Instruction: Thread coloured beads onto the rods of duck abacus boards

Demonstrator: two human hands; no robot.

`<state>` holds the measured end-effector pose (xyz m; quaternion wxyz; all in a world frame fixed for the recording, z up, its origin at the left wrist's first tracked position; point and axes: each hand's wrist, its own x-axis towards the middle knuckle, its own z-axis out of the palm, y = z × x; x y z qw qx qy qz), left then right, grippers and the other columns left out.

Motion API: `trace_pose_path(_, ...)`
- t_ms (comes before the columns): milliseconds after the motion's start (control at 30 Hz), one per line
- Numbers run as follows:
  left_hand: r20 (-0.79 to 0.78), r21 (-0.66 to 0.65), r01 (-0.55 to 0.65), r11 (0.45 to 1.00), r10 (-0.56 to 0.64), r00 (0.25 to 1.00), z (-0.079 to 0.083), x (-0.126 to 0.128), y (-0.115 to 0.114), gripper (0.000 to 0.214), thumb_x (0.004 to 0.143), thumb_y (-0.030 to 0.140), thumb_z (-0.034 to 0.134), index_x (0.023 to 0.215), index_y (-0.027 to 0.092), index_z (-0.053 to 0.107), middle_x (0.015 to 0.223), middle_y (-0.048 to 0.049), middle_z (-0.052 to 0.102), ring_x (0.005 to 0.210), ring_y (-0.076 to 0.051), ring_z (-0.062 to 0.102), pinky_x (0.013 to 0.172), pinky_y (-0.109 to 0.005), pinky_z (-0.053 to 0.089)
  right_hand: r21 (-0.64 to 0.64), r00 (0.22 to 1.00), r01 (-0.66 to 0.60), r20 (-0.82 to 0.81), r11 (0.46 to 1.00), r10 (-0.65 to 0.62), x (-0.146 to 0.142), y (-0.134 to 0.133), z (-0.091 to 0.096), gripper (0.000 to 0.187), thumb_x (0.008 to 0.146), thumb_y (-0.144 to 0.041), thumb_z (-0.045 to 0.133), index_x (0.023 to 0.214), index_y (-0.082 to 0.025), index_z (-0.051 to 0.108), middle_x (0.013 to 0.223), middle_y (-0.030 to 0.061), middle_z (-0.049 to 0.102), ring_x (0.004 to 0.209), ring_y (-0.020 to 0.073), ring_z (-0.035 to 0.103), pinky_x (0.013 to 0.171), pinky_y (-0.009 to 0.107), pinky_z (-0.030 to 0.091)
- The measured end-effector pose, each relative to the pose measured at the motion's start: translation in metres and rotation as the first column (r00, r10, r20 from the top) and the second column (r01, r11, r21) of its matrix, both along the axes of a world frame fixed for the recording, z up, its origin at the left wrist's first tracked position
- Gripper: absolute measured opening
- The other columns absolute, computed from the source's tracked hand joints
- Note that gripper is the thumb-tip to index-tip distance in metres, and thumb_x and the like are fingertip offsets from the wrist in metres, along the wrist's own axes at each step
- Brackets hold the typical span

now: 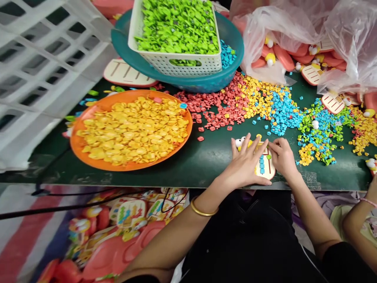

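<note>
A small cream toy abacus point(263, 167) with a yellow duck head lies near the front edge of the dark green table point(206, 161). My left hand point(246, 163) rests on its left side, fingers spread flat, holding it down. My right hand point(282, 156) is at its right side, fingers pinched together at a rod; whether a bead is between them I cannot make out. Blue beads sit on one rod. Loose piles of red beads point(219, 108), yellow beads point(256, 96), blue beads point(282, 112) and mixed green beads point(319, 133) lie just beyond my hands.
An orange tray point(88, 155) of yellow pieces sits left. A white basket point(176, 65) of green pieces stands in a teal basin point(206, 82). A plastic bag point(294, 23) of toy parts is far right. A white crate point(38, 59) is far left. Another person's arm point(357, 220) is at the right edge.
</note>
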<state>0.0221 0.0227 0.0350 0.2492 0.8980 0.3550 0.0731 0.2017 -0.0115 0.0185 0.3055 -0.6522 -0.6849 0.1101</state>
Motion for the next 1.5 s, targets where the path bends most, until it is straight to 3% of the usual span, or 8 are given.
trace_pose_path(233,-0.004,0.055,0.015,0.998,-0.014,1.0,-0.005,-0.001,-0.002,0.119,0.056,0.074,0.08,0.154,0.027,0.033,0.163,-0.0168,0.025,0.15,-0.05,0.007,0.108,-0.08,-0.008,-0.048,0.994,-0.092,0.052,0.995,0.094,0.037,0.0,0.014,0.027,0.094,-0.024,0.052,0.105,-0.026,0.076,0.103,0.0094,0.063,0.099,0.0239,0.056,0.089,0.04,0.051)
trace_pose_path(367,0.0,0.052,0.041,0.998,-0.041,0.999,-0.005,-0.004,-0.004,0.1,0.061,0.072,0.079,0.147,0.034,0.047,0.163,-0.0138,0.027,0.15,-0.049,0.013,0.108,-0.081,-0.007,0.069,0.94,0.291,0.163,0.954,-0.299,0.111,0.041,0.021,0.039,0.091,-0.018,0.044,0.122,-0.013,0.069,0.119,0.0192,0.061,0.111,0.0307,0.052,0.1,0.051,0.044)
trace_pose_path(500,0.024,0.07,0.072,0.995,-0.073,0.997,-0.009,-0.008,-0.009,0.086,0.071,0.067,0.076,0.146,0.034,0.048,0.162,-0.0115,0.031,0.15,-0.042,0.021,0.112,-0.077,-0.007,-0.071,0.92,0.293,0.293,0.953,-0.261,0.143,0.063,0.006,0.047,0.083,-0.008,0.04,0.121,-0.008,0.069,0.126,0.0235,0.06,0.115,0.0339,0.051,0.102,0.056,0.04)
trace_pose_path(667,0.059,0.054,0.052,0.997,-0.055,0.997,-0.01,-0.011,-0.014,0.084,0.071,0.065,0.077,0.144,0.033,0.049,0.161,-0.0109,0.033,0.149,-0.041,0.027,0.114,-0.076,-0.006,-0.014,0.971,0.168,0.173,0.986,-0.163,0.128,0.029,0.002,0.043,0.087,-0.014,0.041,0.119,-0.016,0.071,0.124,0.0163,0.064,0.112,0.0279,0.057,0.099,0.047,0.046)
trace_pose_path(800,0.069,0.061,0.051,0.997,-0.055,0.996,-0.008,-0.013,-0.019,0.076,0.077,0.057,0.076,0.144,0.033,0.05,0.16,-0.0115,0.034,0.148,-0.042,0.027,0.113,-0.077,-0.006,0.053,0.953,0.268,0.134,0.962,-0.273,0.114,0.001,0.012,0.028,0.092,-0.036,0.053,0.098,-0.021,0.076,0.1,0.0117,0.071,0.096,0.0264,0.061,0.087,0.042,0.049)
trace_pose_path(1200,0.168,0.024,0.037,0.999,-0.04,0.985,-0.01,-0.015,-0.032,0.044,0.084,0.058,0.068,0.124,0.039,0.068,0.151,-0.0048,0.05,0.146,-0.035,0.035,0.117,-0.071,-0.007,0.009,0.915,0.363,0.186,0.932,-0.359,0.072,-0.009,0.01,0.022,0.087,-0.031,0.055,0.085,-0.018,0.073,0.077,0.0076,0.067,0.073,0.0217,0.057,0.073,0.037,0.046)
trace_pose_path(1367,0.162,0.023,0.05,0.998,-0.053,0.985,-0.006,-0.017,-0.032,0.041,0.087,0.057,0.065,0.124,0.037,0.068,0.152,-0.0011,0.049,0.145,-0.035,0.036,0.119,-0.067,-0.009,-0.022,0.985,0.049,-0.165,0.999,-0.052,0.028,-0.011,0.015,0.02,0.091,-0.036,0.057,0.094,-0.023,0.072,0.088,0.0052,0.069,0.074,0.0181,0.06,0.067,0.032,0.051)
trace_pose_path(1500,0.165,-0.052,-0.027,0.998,0.035,0.986,0.0,-0.011,-0.027,0.087,0.076,0.067,0.071,0.149,0.028,0.042,0.152,-0.0103,0.048,0.142,-0.036,0.04,0.119,-0.066,-0.014,0.064,0.995,-0.032,-0.092,0.997,0.037,0.005,-0.009,0.007,0.02,0.094,-0.031,0.056,0.095,-0.026,0.075,0.099,0.0076,0.067,0.096,0.023,0.058,0.085,0.042,0.052)
